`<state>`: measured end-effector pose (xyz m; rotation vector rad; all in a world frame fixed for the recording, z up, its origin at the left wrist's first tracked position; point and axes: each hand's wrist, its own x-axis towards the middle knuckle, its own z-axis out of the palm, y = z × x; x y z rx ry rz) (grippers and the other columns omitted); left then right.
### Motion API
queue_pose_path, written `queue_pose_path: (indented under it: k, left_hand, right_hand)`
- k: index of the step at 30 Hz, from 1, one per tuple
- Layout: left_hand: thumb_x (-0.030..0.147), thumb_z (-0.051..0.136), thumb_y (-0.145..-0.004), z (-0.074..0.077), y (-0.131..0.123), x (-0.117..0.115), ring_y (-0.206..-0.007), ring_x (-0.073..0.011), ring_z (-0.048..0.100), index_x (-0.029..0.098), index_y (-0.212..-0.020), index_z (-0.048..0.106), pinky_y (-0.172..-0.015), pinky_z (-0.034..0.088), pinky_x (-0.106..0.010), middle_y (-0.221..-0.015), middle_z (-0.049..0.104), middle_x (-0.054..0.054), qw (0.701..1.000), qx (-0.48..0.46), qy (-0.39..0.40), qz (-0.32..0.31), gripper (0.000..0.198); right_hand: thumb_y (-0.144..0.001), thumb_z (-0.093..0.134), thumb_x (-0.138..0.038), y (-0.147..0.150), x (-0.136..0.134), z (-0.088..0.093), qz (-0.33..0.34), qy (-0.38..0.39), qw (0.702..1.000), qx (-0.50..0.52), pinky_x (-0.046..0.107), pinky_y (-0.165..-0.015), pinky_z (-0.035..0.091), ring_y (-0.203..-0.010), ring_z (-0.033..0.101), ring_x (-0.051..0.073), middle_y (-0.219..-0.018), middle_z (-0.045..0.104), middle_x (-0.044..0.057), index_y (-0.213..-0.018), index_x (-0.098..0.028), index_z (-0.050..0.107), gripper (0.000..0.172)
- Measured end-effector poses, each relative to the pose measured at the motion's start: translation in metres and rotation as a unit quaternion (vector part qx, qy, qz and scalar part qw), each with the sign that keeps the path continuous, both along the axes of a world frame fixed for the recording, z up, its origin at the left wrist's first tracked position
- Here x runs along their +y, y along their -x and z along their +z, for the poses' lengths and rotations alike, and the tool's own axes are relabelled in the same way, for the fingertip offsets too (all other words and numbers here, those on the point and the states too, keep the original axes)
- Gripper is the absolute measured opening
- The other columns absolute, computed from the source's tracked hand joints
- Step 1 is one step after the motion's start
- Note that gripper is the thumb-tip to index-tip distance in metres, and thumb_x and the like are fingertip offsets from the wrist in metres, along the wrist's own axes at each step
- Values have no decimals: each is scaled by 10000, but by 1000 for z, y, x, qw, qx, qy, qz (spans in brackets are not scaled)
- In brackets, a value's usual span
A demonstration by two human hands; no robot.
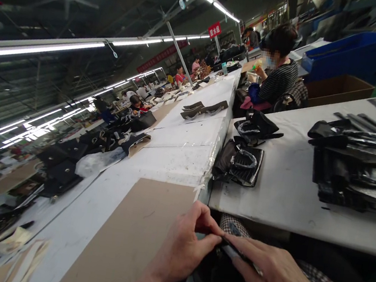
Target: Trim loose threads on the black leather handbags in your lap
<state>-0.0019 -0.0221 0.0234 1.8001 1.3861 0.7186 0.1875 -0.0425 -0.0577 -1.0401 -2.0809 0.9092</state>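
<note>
Low at the table's edge, both my hands meet on a black leather-like piece with a thin edge. My left hand pinches the piece's near end between thumb and forefinger. Flat fingers of my right hand lie along the same edge, with the thumb side hidden from view. The dark material below the hands is too dim to make out. Beside my left hand a tan board lies on the white table.
On the right-hand table lie black handbags with plastic-wrapped handles and more black bags. Dark cut pieces rest farther up the white table. A seated co-worker is beyond, near a blue bin and a cardboard box.
</note>
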Motion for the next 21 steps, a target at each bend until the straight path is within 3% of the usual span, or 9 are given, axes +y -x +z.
queue_pose_path:
  k: [3,5,8,10,13,15,19,21]
  left_hand:
    - [96,622,-803,1,-1,-2,-794,-141,666,194,-832,502,-802,540,-273,-824,671,5,1000,-8,5,18,158]
    - [87,602,-800,1,-3,-8,-895,-160,655,197,-895,516,-878,520,-302,-921,659,-18,1000,4,-2,29,168]
    - [84,692,-689,-1,-4,-26,-1082,-229,594,224,-1145,493,-947,485,-350,-1211,590,-79,995,75,-1,58,517]
    - [95,725,-644,-5,-4,-39,-1105,-261,586,235,-1243,453,-921,496,-357,-1249,584,-95,990,111,18,82,673]
    - [132,625,-757,-4,-2,-46,-987,-234,640,233,-1143,535,-831,512,-312,-1052,680,-53,988,122,30,90,409]
    - [128,533,-821,5,0,-43,-881,-197,655,233,-1050,581,-767,499,-272,-947,697,-17,989,122,30,73,256]
    - [108,484,-833,37,4,-30,-815,-158,627,218,-955,610,-697,449,-220,-854,679,20,995,79,62,3,207]
    - [111,486,-826,46,4,-25,-810,-151,607,210,-959,616,-664,424,-208,-853,667,23,994,65,85,-30,211]
  right_hand:
    - [-926,551,-318,2,10,12,13,36,999,2,294,-827,543,-991,677,202,-1132,702,6,-1302,-296,520,377]
    - [-949,498,-294,5,17,15,21,37,999,-10,310,-776,541,-909,694,212,-1024,727,16,-1232,-259,564,292]
    - [-977,393,-250,7,23,12,18,5,1000,-21,331,-762,532,-888,699,223,-1017,730,47,-1152,-233,610,279]
    - [-980,371,-244,6,23,7,7,-7,1000,-23,333,-763,532,-882,700,220,-1028,731,51,-1182,-235,602,307]
    - [-976,367,-253,1,21,4,-4,-19,999,-36,340,-758,536,-874,704,223,-1016,735,44,-1257,-237,565,344]
    - [-969,363,-267,-5,20,11,-18,-35,998,-53,347,-725,532,-834,710,233,-968,743,40,-1264,-234,562,357]
    - [-939,393,-300,-22,17,44,-49,-72,992,-91,314,-588,484,-640,694,220,-737,727,0,-1215,-281,602,346]
    - [-916,433,-296,-29,13,57,-45,-75,992,-89,283,-556,467,-589,676,195,-698,720,-12,-1167,-305,632,321]
